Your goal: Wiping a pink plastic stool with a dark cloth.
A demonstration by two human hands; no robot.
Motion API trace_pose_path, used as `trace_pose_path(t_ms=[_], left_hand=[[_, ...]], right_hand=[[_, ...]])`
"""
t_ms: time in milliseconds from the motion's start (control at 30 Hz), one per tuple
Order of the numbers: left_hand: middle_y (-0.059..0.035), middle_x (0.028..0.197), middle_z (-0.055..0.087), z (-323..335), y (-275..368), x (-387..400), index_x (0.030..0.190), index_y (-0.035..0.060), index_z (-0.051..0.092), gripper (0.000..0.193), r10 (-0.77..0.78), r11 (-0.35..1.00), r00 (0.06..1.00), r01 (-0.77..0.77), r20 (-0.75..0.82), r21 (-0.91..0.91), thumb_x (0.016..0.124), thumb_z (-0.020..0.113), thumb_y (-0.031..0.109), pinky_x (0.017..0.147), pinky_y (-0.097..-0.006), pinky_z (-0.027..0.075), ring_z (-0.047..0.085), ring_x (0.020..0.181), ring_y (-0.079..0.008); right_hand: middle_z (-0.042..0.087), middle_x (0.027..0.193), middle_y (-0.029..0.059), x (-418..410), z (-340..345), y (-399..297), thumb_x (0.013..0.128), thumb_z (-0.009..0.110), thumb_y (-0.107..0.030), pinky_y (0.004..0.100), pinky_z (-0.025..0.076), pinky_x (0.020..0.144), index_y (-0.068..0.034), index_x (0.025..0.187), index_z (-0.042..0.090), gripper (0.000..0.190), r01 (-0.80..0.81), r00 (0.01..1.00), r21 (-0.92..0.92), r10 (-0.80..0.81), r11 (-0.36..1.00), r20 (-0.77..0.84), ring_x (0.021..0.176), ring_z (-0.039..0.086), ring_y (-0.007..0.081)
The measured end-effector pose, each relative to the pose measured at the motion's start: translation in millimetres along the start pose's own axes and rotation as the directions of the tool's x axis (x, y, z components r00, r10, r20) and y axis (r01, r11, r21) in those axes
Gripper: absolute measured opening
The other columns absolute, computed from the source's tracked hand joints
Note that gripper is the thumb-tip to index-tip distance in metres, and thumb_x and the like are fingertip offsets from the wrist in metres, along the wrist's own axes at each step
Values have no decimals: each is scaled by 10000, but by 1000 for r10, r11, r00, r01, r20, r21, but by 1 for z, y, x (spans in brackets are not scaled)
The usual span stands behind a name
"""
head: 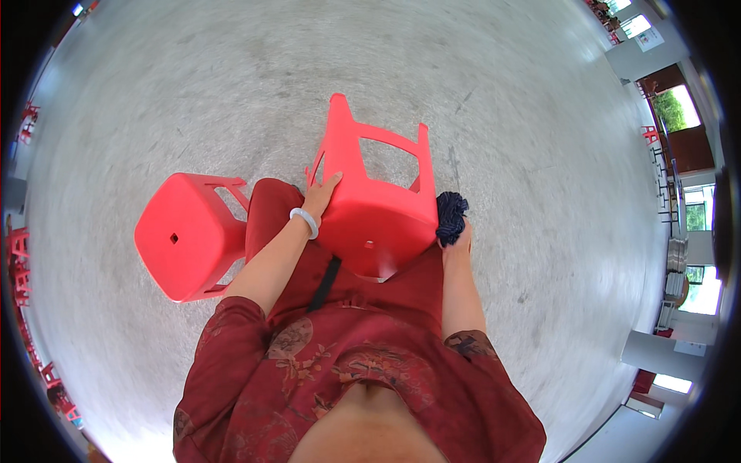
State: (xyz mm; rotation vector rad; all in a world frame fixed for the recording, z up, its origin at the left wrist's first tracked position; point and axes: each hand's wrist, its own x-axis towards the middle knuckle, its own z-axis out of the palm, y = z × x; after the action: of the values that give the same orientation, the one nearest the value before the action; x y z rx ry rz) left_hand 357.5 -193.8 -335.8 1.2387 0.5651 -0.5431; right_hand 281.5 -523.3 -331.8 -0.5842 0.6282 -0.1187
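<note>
A red plastic stool lies tipped across my lap, its seat towards my body and its legs pointing away. My left hand grips the stool's left side near the seat, with a pale bangle on that wrist. In my right hand is a crumpled dark blue cloth, which touches the stool's right edge beside the seat. Part of the right hand's fingers is hidden by the cloth. A second red plastic stool stands on the floor by my left leg, with a small hole in the middle of its seat.
Grey concrete floor surrounds me. Far off at the left rim are more red stools. Along the right rim are tables, a red stool, a stack of pale items, windows and pillars.
</note>
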Motion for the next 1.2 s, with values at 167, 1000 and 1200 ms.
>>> trace_pose_path(t_ms=[167, 1000, 1200], left_hand=[[-148, 1106, 629, -10, -4, 4, 1202, -56, 543, 583, 18, 1000, 997, -16, -78, 25, 850, 628, 401, 836, -315, 496, 623, 958, -212], [-196, 1401, 405, -255, 36, -75, 1309, -18, 456, 746, 838, 378, 262, 356, -479, 855, 847, 554, 559, 1110, -399, 235, 336, 1328, -311], [-197, 1444, 346, -388, -61, -208, 1416, 24, 303, 999, 173, 973, 240, 111, -955, 204, 728, 606, 681, 1087, -566, 182, 286, 1348, -374]], right_hand=[[650, 1017, 57, 24, -43, 19, 884, 500, -208, 335, 502, 875, -102, 1040, 597, 212, -116, 992, -23, 117, 993, 50, 950, 623, 208], [620, 781, -35, -65, 56, 28, 951, 406, -213, 204, 429, 559, -70, 1126, 607, 302, -81, 990, -113, 67, 990, -125, 580, 513, 77], [456, 580, -68, -65, 18, 24, 955, 411, -217, 204, 292, 402, -99, 1101, 624, 283, -42, 970, -115, 68, 992, 232, 412, 347, 76]])
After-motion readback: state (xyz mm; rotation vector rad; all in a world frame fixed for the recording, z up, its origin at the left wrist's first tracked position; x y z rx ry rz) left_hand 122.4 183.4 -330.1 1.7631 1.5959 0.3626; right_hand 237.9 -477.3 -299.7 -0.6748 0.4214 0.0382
